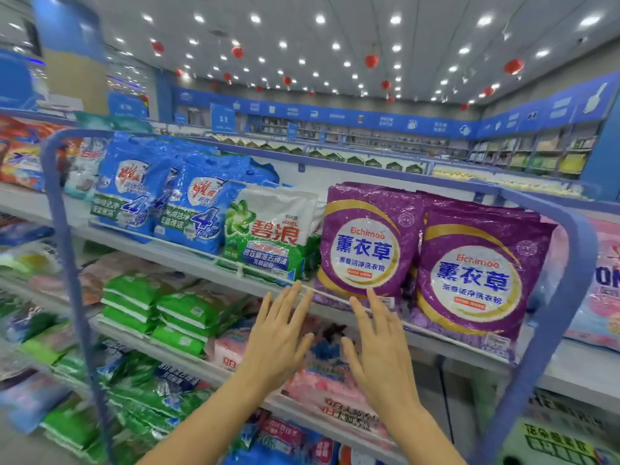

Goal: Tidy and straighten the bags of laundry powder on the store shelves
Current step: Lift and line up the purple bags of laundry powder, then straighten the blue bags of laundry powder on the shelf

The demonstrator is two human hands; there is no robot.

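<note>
- Left hand (276, 337) and right hand (375, 344) spread flat, empty, under the glossy purple plastic powder bag (365, 243).
- Probably heavy, slippery, slumping: grip both side edges.

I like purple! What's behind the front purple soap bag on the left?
More purple bags stand stacked behind the left purple bag; only their top edges peek out. How many, and what lies farther back on the top shelf, is covered.

Brightly lit from rows of recessed ceiling spotlights (320, 19); glare on glossy purple bags (365, 239). Strong wide-angle bending, blurred toward left edge.
</note>
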